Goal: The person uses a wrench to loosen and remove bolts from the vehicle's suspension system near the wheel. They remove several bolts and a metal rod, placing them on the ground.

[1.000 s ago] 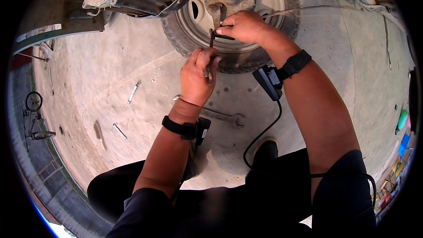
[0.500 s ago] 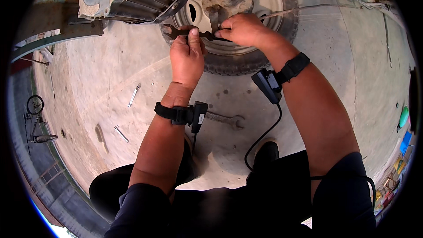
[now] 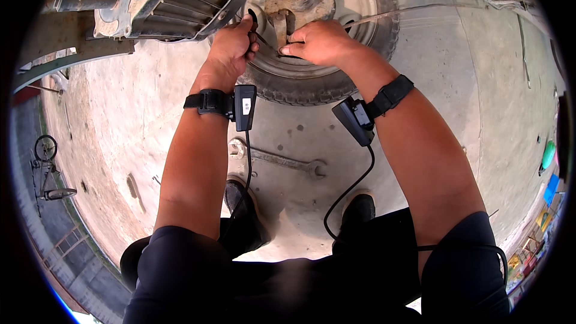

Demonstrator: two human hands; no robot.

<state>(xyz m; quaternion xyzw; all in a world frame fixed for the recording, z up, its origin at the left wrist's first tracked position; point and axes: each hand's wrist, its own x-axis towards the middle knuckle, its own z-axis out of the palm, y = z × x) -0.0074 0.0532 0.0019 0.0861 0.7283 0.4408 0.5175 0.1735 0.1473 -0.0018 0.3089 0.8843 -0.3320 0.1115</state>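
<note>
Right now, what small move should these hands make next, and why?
Perhaps a gentle test turn of the tool by the left hand, with the right hand steadying its far end. The left hand grips the tool, which slants toward the right fingertips in front of the wheel; how its end sits is hidden, so light pressure seems wise.

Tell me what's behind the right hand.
Behind the right hand, the pale wheel rim shows above and below it, with the dark tire farther out. Whatever lies directly behind it is covered.
</note>
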